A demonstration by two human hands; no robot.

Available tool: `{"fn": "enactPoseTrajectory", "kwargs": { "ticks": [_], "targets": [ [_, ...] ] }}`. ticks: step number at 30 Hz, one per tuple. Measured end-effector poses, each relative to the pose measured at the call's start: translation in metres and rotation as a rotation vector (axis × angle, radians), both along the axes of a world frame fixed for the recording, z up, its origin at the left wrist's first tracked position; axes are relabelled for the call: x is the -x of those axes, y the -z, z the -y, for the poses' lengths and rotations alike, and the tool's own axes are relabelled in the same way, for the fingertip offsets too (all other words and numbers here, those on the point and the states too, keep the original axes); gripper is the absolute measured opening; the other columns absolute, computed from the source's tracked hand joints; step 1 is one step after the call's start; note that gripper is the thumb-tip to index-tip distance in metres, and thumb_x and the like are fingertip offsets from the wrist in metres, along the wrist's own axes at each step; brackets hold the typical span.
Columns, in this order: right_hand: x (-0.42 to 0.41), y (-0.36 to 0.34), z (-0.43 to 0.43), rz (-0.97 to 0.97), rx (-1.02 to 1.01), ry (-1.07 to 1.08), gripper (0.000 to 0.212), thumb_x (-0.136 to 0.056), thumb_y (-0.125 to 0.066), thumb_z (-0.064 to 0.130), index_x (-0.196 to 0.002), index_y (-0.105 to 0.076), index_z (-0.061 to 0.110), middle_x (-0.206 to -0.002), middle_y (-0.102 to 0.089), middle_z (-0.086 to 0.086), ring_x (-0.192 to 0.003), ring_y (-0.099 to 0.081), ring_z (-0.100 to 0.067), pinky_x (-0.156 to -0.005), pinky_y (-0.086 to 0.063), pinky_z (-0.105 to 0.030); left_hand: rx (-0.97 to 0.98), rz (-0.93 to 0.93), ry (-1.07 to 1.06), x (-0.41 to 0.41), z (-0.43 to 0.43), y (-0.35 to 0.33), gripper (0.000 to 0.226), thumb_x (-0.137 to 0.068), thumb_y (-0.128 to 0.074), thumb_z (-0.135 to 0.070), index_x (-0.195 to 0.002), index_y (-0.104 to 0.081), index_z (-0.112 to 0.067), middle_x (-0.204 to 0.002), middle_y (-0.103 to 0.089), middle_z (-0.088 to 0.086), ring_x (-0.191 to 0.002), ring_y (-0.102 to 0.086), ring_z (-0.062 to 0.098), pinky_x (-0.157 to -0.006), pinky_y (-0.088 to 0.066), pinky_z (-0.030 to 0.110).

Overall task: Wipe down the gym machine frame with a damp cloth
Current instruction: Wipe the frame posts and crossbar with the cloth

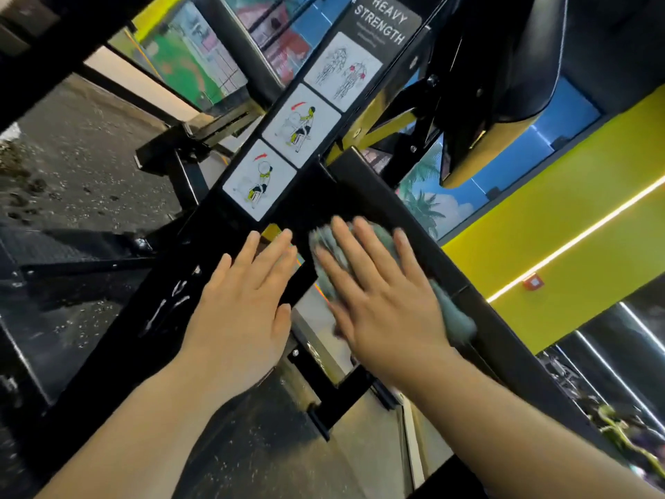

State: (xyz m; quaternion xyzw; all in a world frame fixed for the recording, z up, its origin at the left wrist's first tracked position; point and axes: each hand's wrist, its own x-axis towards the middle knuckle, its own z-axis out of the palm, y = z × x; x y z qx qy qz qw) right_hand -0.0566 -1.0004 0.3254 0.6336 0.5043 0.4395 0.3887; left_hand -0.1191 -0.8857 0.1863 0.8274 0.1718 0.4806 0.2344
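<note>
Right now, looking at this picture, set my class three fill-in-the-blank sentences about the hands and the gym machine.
The right hand presses a grey-green ____ against the black frame.
The left hand lies flat on the frame, holding ____.
The label above the hands reads HEAVY ____.
Missing: cloth, nothing, STRENGTH.

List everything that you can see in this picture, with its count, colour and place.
frame: one, black, slanting across the middle
label: one, black with three white pictures, on the frame above the hands
cloth: one, grey-green, on the frame under the right hand
pad: one, black, upper right
wall: one, yellow, right side
floor: one, grey and speckled, left side
left hand: one, flat on the frame
right hand: one, pressing the cloth with straight fingers
</note>
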Motion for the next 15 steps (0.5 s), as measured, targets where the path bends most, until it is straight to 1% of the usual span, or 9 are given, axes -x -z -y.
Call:
{"fn": "enactPoseTrajectory", "kwargs": {
  "ticks": [2,3,6,8,9,11,12,13,15],
  "targets": [
    [0.005,-0.002,0.044,-0.042,-0.026,-0.005,0.055,-0.095,-0.033,0.043,-0.147,-0.037,0.024,-0.157,-0.025,-0.003,-0.146,-0.018,-0.021,-0.118,-0.008,-0.05,0.055,0.04,0.033,0.005,-0.002,-0.006,0.058,-0.086,-0.032,-0.034,-0.139,-0.041,-0.013,-0.145,-0.042,0.005,-0.136,-0.034,0.031,-0.103,-0.026,0.046],
    [0.006,-0.005,0.052,-0.057,-0.037,-0.022,0.055,-0.095,-0.034,0.042,-0.147,-0.036,0.025,-0.156,-0.025,-0.003,-0.146,-0.017,-0.021,-0.118,-0.008,-0.051,0.077,0.072,0.04,0.006,-0.004,-0.014,0.057,-0.086,-0.032,-0.034,-0.138,-0.042,-0.013,-0.143,-0.043,0.007,-0.135,-0.035,0.03,-0.104,-0.027,0.045],
    [0.005,-0.003,0.019,-0.09,-0.071,-0.029,0.055,-0.094,-0.031,0.041,-0.146,-0.036,0.023,-0.156,-0.025,-0.005,-0.145,-0.018,-0.023,-0.118,-0.004,-0.053,0.036,0.134,0.024,0.001,-0.015,-0.044,0.057,-0.086,-0.034,-0.034,-0.136,-0.046,-0.009,-0.138,-0.045,0.013,-0.125,-0.045,0.031,-0.099,-0.041,0.042],
    [0.006,0.002,-0.015,-0.095,-0.097,-0.012,0.056,-0.096,-0.029,0.042,-0.147,-0.033,0.02,-0.157,-0.023,-0.005,-0.146,-0.016,-0.025,-0.117,0.007,-0.052,0.058,0.155,0.016,-0.005,-0.019,-0.055,0.056,-0.084,-0.035,-0.03,-0.133,-0.05,-0.006,-0.132,-0.049,0.013,-0.118,-0.047,0.03,-0.099,-0.039,0.036],
    [0.006,0.004,-0.028,-0.088,-0.099,-0.006,0.057,-0.098,-0.028,0.042,-0.149,-0.026,0.019,-0.159,-0.017,-0.006,-0.148,-0.011,-0.026,-0.115,0.015,-0.051,0.075,0.168,0.013,-0.008,-0.02,-0.056,0.056,-0.083,-0.036,-0.027,-0.131,-0.051,-0.003,-0.13,-0.051,0.014,-0.117,-0.047,0.029,-0.1,-0.035,0.033],
    [0.007,0.01,-0.039,-0.073,-0.048,-0.02,0.059,-0.102,-0.021,0.04,-0.152,-0.003,0.015,-0.16,0.007,-0.01,-0.147,0.011,-0.029,-0.104,0.032,-0.05,0.112,0.201,0.004,-0.008,-0.022,-0.052,0.056,-0.081,-0.037,-0.021,-0.131,-0.05,0.0,-0.131,-0.051,0.015,-0.12,-0.043,0.024,-0.103,-0.028,0.026],
    [0.008,0.011,-0.037,-0.093,-0.006,-0.017,0.06,-0.103,-0.018,0.039,-0.151,0.006,0.013,-0.159,0.017,-0.011,-0.145,0.019,-0.03,-0.1,0.037,-0.049,0.145,0.2,0.002,-0.007,-0.022,-0.051,0.055,-0.081,-0.038,-0.018,-0.133,-0.049,-0.001,-0.134,-0.049,0.013,-0.124,-0.041,0.021,-0.105,-0.027,0.023],
    [0.01,0.011,-0.027,-0.118,0.023,-0.003,0.061,-0.103,-0.017,0.037,-0.151,0.011,0.012,-0.157,0.023,-0.012,-0.143,0.024,-0.03,-0.097,0.038,-0.049,0.182,0.188,0.003,-0.007,-0.018,-0.052,0.054,-0.083,-0.039,-0.015,-0.135,-0.047,-0.003,-0.138,-0.046,0.011,-0.128,-0.039,0.019,-0.106,-0.025,0.021],
    [0.011,0.01,0.003,-0.166,0.069,0.01,0.062,-0.103,-0.017,0.034,-0.15,0.016,0.009,-0.155,0.029,-0.013,-0.142,0.028,-0.032,-0.094,0.036,-0.05,0.238,0.177,0.002,-0.007,-0.005,-0.06,0.051,-0.089,-0.041,-0.011,-0.139,-0.041,-0.004,-0.145,-0.037,0.009,-0.135,-0.032,0.018,-0.108,-0.02,0.02]
  ]
}}
